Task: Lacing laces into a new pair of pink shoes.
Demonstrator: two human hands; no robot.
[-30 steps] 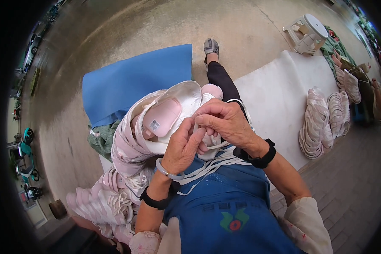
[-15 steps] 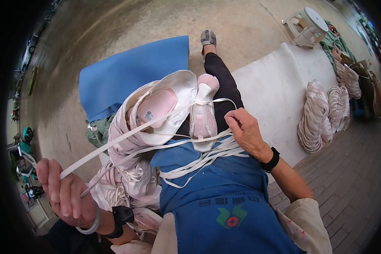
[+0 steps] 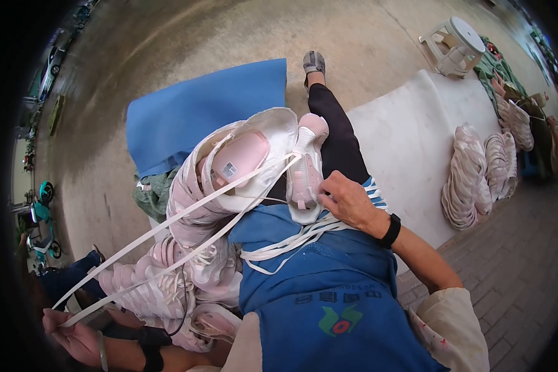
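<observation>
A pink and white shoe upper (image 3: 304, 173) lies across my lap, toe pointing away from me. Two strands of a white shoelace (image 3: 186, 214) run taut from its lace holes to the lower left. There my left hand (image 3: 74, 338) is closed on them, arm stretched out. Beside the shoe's right edge is my right hand (image 3: 348, 199), its fingers curled in; whether something is between them is hidden. A bundle of loose white laces (image 3: 291, 243) lies over my blue apron (image 3: 328, 273).
A nested stack of pink and white shoe uppers (image 3: 195, 186) stands at my left, more uppers (image 3: 149, 279) below it. A blue sheet (image 3: 211, 111) lies beyond. On the right are a white sheet (image 3: 403, 136), more stacked uppers (image 3: 462, 180), a white stool (image 3: 456, 43) and another person's hand (image 3: 497, 84).
My left hand has moved down and outward, drawing the lace strands tight. The lace loop near my right hand is gone, and that hand has shifted toward the shoe.
</observation>
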